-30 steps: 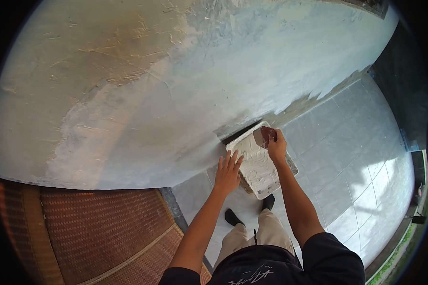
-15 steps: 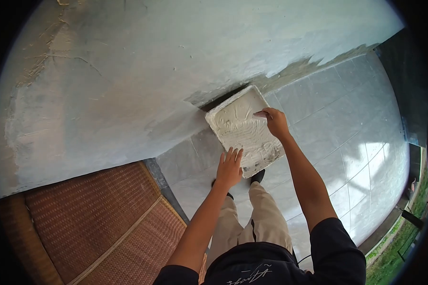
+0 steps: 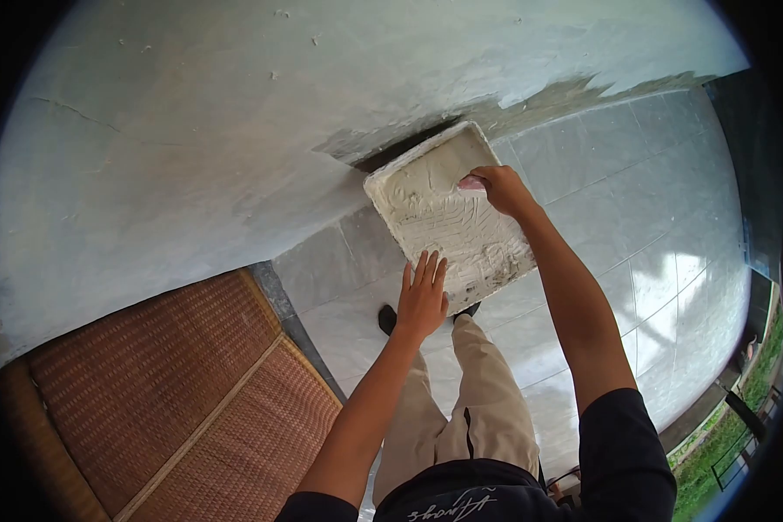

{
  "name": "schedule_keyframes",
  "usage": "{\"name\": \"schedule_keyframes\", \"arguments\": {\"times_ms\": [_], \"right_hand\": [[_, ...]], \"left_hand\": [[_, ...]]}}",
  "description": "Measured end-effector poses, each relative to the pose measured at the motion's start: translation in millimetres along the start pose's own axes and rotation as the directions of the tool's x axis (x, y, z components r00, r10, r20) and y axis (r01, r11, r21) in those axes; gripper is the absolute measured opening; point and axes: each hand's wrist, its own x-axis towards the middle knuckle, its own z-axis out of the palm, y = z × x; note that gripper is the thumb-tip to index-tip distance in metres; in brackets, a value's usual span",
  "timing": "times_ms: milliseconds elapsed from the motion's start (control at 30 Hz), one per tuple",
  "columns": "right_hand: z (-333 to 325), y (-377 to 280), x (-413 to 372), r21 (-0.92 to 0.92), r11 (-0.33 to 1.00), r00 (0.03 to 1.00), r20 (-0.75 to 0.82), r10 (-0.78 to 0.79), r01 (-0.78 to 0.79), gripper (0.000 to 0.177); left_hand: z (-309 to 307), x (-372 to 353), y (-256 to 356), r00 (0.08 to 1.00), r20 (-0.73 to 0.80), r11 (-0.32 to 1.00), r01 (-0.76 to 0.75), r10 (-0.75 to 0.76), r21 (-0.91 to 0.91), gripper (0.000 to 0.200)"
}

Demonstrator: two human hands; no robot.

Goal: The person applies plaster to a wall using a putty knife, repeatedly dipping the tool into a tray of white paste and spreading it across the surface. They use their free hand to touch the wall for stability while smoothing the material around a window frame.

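A paint tray (image 3: pixel 376 193) smeared with thick off-white paint lies on the floor beside the wall, its ribbed surface showing through the coating. My right hand (image 3: pixel 502 188) is closed over the tray's far right part, gripping a small pinkish flat scraper (image 3: pixel 472 183). The scraper's lower edge is at the paint, and most of its body is hidden by my fingers. At the tray's near left side, my left hand (image 3: pixel 424 300) is open with fingers stretched out. Its fingertips overlap the tray's rim in this view.
A pale wall (image 3: pixel 191 165) rises behind the tray, with a rough grey patch along its base. Grey floor tiles (image 3: pixel 600 235) extend to the right. A woven brown panel (image 3: pixel 157 391) with a light frame stands at lower left. My dark shoes (image 3: pixel 387 319) are just below the tray.
The view has shifted, so the tray and my right hand appear higher. The scraper has moved slightly left over the paint. My left hand stays open at the tray's near left side.
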Motion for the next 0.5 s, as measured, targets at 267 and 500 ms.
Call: {"name": "schedule_keyframes", "arguments": {"times_ms": [267, 500], "right_hand": [[-1, 2, 12, -0.039, 0.999, 0.999, 0.052, 0.014, -0.012, 0.03], [6, 10, 19, -0.022, 0.999, 0.998, 0.064, -0.028, 0.03, 0.031]], "left_hand": [[9, 5, 0, 0.999, -0.031, 1.0, -0.011, 0.01, -0.023, 0.066], [14, 5, 1, 0.996, -0.087, 0.997, -0.013, 0.007, -0.071, 0.065]]}}
